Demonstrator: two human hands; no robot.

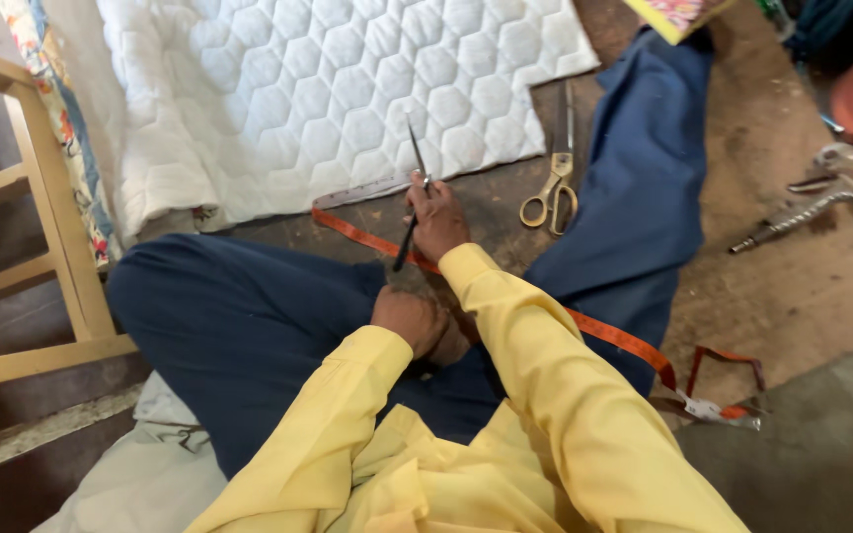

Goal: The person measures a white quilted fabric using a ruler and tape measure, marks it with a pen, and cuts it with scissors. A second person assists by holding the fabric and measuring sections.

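Two hands show at the frame's centre: the right hand (438, 222) and the left hand (409, 321). One thin dark tool (413, 197) sits in the right one. One pair of scissors (553, 178) with yellow handles lies upper right of centre. One orange measuring tape (616, 336) crosses the middle. One white quilted pad (328, 89) fills the top. One wooden frame (46, 227) stands at left. One metal tool (807, 212) lies at right.

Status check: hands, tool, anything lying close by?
Right hand gripping thin pointed tool near quilted white padding. Left hand resting at lap. Orange tape measure under hand; scissors alongside.
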